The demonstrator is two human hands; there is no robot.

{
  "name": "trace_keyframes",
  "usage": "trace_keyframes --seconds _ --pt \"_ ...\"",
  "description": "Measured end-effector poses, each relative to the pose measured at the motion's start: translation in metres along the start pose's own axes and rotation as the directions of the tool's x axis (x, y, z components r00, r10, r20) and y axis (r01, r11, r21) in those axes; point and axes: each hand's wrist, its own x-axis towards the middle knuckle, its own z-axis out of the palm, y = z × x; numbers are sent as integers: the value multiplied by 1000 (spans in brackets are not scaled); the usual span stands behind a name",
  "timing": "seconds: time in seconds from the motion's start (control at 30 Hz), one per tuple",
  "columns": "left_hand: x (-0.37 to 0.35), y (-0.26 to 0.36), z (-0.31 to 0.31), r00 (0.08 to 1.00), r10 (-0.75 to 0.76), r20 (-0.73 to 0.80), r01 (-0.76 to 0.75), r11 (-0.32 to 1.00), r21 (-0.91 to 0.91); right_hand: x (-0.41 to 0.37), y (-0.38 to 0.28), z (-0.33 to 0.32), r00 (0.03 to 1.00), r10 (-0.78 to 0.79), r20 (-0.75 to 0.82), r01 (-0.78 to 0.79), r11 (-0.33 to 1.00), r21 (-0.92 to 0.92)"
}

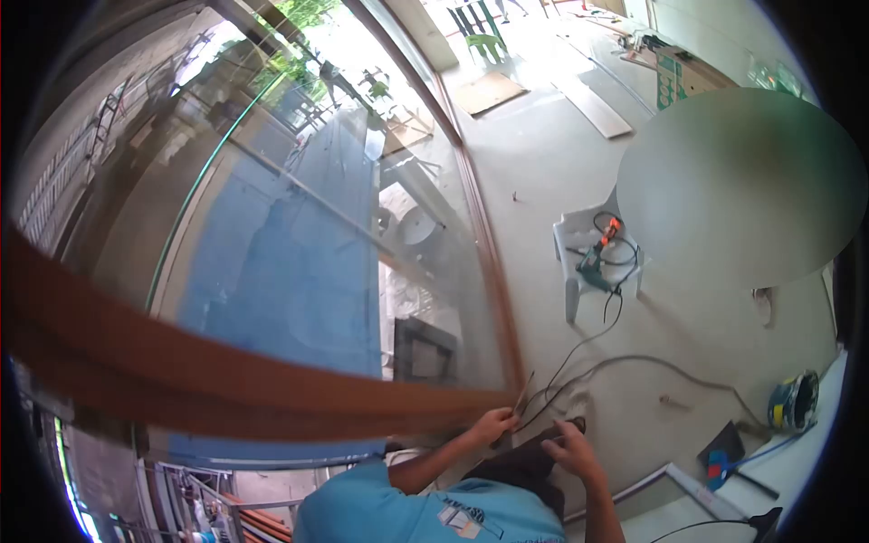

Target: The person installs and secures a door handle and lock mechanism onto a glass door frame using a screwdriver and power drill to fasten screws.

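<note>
My left hand [494, 425] is closed around a thin, rod-like tool [524, 395], beside the lower corner of the brown window frame [462, 403]. The tool's tip points up along the frame; its exact kind is too small to make out. To the right, in front of my body, my right hand [572, 449] hangs with its fingers apart and slightly bent, and I see nothing in it. A dark cable [593, 366] runs across the floor just beyond both hands. Glass [425, 299] fills the frame to the left.
A green corded drill [593, 271] lies on a pale plastic chair [572, 237]. A dark bucket [795, 401] stands at the right, near a blue-and-red tool [717, 469]. Boards [593, 107] and a cardboard box [692, 77] are farther back. A blurred oval covers the upper right.
</note>
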Motion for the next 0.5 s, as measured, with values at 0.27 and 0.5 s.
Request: trace_keyframes --seconds 0.27,0.5 --pt "10 -13 -27 966 -233 114 194 941 278 258 184 -106 974 40 -223 -129 906 -404" --pt "7 5 -18 912 -408 -51 404 912 -74 435 185 -193 916 -5 -401 -261 752 -605"
